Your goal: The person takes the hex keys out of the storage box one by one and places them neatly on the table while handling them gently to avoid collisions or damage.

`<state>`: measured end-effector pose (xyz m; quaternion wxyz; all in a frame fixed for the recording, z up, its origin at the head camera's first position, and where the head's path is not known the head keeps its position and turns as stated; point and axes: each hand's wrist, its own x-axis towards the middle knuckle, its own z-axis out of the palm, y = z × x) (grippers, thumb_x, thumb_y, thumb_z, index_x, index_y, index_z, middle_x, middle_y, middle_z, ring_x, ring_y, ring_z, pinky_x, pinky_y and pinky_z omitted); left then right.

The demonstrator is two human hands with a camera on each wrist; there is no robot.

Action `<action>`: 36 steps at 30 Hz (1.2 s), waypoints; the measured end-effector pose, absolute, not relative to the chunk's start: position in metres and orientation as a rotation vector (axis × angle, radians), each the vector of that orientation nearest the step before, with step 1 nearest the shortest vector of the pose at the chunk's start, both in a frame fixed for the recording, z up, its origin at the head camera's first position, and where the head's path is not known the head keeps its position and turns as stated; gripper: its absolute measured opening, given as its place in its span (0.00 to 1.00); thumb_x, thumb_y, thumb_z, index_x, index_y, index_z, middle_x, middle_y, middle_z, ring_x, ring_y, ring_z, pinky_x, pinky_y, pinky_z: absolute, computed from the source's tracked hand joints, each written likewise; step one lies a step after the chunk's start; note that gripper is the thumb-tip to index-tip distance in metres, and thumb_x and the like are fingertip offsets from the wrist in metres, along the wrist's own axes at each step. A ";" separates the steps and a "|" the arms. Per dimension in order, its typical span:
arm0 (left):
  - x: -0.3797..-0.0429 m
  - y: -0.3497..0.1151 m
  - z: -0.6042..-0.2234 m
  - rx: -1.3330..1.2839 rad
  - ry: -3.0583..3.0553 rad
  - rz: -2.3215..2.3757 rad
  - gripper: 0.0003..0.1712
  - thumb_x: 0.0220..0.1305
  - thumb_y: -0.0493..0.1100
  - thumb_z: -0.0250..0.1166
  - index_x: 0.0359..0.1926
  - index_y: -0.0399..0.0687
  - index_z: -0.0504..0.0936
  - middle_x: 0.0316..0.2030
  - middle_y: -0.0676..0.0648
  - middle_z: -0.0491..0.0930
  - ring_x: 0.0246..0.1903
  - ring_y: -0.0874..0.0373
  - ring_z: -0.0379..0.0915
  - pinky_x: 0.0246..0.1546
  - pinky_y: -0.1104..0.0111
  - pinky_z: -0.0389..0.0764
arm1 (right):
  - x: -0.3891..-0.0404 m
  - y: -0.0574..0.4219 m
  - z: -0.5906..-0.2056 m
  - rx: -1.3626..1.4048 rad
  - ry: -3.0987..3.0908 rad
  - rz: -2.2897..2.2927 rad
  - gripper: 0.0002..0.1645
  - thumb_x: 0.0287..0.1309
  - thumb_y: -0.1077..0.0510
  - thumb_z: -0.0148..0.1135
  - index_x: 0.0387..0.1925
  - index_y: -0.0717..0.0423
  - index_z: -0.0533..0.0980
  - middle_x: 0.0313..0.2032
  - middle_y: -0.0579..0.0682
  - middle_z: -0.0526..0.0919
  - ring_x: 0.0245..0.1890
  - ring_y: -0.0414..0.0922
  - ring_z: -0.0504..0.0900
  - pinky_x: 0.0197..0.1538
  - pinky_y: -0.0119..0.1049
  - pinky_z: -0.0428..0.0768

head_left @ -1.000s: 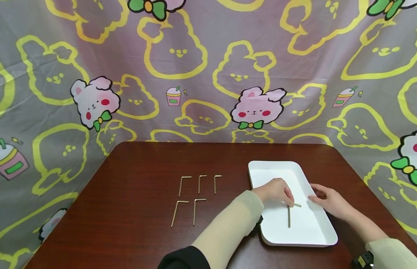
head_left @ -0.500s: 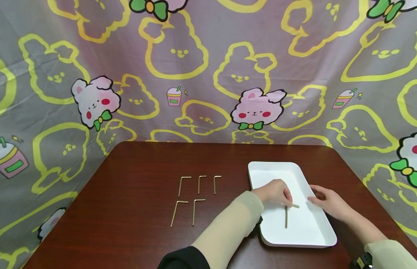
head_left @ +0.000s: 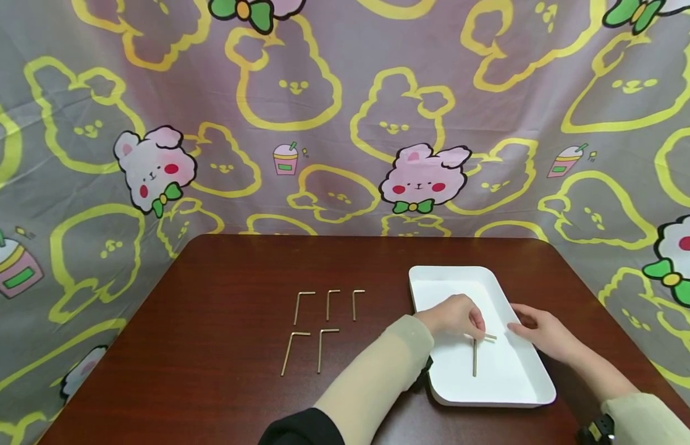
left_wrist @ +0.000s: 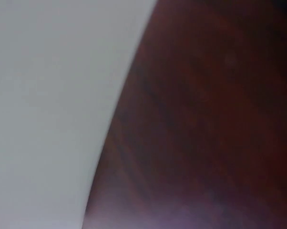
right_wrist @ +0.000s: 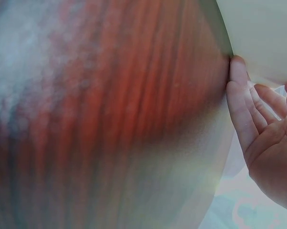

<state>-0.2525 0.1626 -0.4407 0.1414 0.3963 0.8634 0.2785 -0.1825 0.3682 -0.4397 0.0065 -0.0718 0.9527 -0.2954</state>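
Observation:
In the head view my left hand (head_left: 458, 315) reaches into the white tray (head_left: 517, 386). Its fingertips pinch a brass-coloured L-shaped hex key (head_left: 475, 360) near the bend. The key's long arm points toward me and its short arm sticks out to the right; the bend is partly hidden by the fingers. My right hand (head_left: 547, 334) holds the tray's right rim, thumb over the edge and fingers along the outside. In the right wrist view those fingers (right_wrist: 239, 105) lie against the outer wall. The left wrist view shows only tray and tabletop, with no hand.
Several more L-shaped hex keys (head_left: 320, 352) lie in two rows on the brown table (head_left: 211, 346), left of the tray. They are graded in size, short arms pointing right. A patterned cloth (head_left: 322, 74) hangs behind the table.
The hex key has shifted slightly left inside the tray with my left hand. My right hand stays at the rim, and the keys on the table have not moved.

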 end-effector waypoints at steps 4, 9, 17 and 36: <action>-0.254 0.161 -0.440 1.133 2.443 0.876 0.03 0.55 0.38 0.73 0.28 0.46 0.87 0.17 0.60 0.79 0.18 0.75 0.67 0.24 0.84 0.67 | -0.182 0.368 -0.439 -0.235 2.991 -0.915 0.33 0.61 0.58 0.65 0.59 0.77 0.66 0.52 0.77 0.73 0.46 0.65 0.78 0.41 0.51 0.81; -0.255 0.160 -0.442 1.086 2.422 0.912 0.02 0.54 0.38 0.74 0.28 0.46 0.88 0.17 0.60 0.79 0.18 0.75 0.67 0.24 0.84 0.68 | -0.182 0.368 -0.439 -0.230 2.980 -0.918 0.34 0.61 0.58 0.64 0.60 0.77 0.65 0.52 0.77 0.73 0.45 0.64 0.78 0.39 0.50 0.81; -0.257 0.160 -0.443 1.115 2.415 0.926 0.02 0.55 0.39 0.74 0.29 0.46 0.89 0.18 0.61 0.79 0.18 0.75 0.68 0.23 0.83 0.68 | -0.182 0.368 -0.439 -0.235 2.985 -0.915 0.34 0.61 0.57 0.65 0.60 0.77 0.66 0.52 0.76 0.73 0.46 0.65 0.78 0.40 0.51 0.81; -0.258 0.144 -0.405 1.144 2.394 1.112 0.02 0.57 0.41 0.73 0.31 0.47 0.89 0.20 0.63 0.80 0.22 0.76 0.71 0.29 0.82 0.70 | -0.183 0.367 -0.438 -0.202 2.964 -0.912 0.34 0.62 0.58 0.64 0.61 0.77 0.65 0.53 0.78 0.72 0.44 0.62 0.79 0.38 0.48 0.82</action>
